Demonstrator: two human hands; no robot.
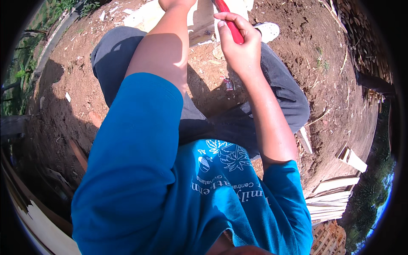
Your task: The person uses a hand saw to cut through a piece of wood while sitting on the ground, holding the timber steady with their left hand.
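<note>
Two hands reach toward the head view's upper edge, which crops the left hand [175, 3], leaving its fingers impossible to tell, and the far end of a red handle [235, 33]. A pale piece [142, 16], also cropped, lies on bare soil [289, 55] beyond the knees; a white shoe [268, 32] sits beside the right hand [242, 47], whose fingers curl around the handle, forearm angled inward.
</note>
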